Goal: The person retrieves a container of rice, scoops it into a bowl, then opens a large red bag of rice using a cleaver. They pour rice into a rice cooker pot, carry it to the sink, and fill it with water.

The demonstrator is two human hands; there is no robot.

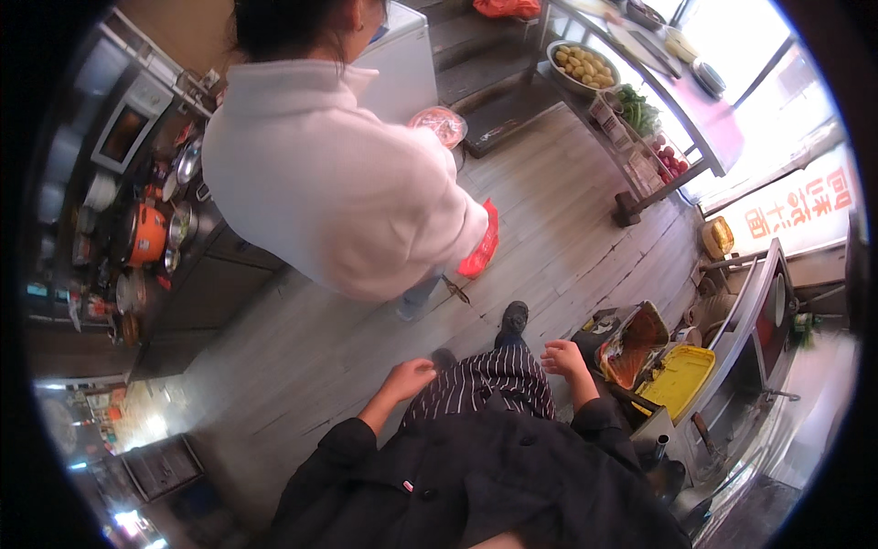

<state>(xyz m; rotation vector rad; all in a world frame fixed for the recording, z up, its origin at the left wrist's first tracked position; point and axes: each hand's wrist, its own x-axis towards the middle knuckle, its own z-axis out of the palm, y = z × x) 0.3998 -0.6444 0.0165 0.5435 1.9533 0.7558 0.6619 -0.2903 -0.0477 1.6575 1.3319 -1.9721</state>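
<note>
My left hand (409, 379) hangs beside the striped apron (485, 376), fingers loosely curled, with nothing seen in it. On the apron's other side, my right hand (561, 359) is held with its fingers apart and holds nothing. A yellow plastic tray (675, 381) and an open container with reddish-brown contents (636, 343) lie to the right of that hand. Ahead stands another person in a white fleece jacket (322, 178); a red plastic bag (483, 243) shows at that person's sleeve, and a plastic-covered bowl (440, 127) is in front of them.
A metal-framed table (686, 117) at the upper right has a basin of potatoes (583, 66), leafy greens (636, 110) and red vegetables on its lower shelf. A counter with an orange pot (146, 235) and a white oven (132, 123) stands left. A metal sink unit (737, 309) is close on the right.
</note>
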